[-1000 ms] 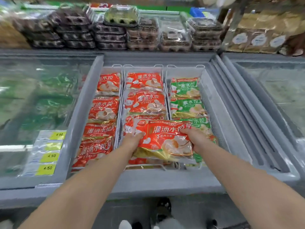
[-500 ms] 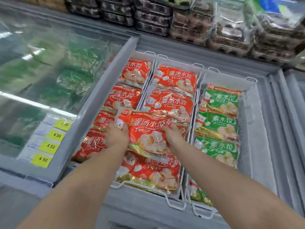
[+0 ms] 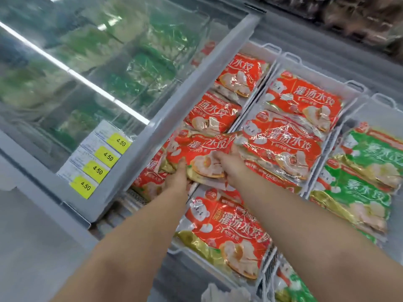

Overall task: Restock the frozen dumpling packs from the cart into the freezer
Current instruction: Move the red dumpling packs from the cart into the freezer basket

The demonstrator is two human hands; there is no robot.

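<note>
Hands, left (image 3: pixel 176 182) and right (image 3: pixel 231 168), apparently gripping red dumpling pack (image 3: pixel 196 149).

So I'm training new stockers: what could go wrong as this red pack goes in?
The red pack, held by the left hand and right hand, straddles the divider between two baskets, so it might snag there. It also lies atop other packs and may slide.
</note>
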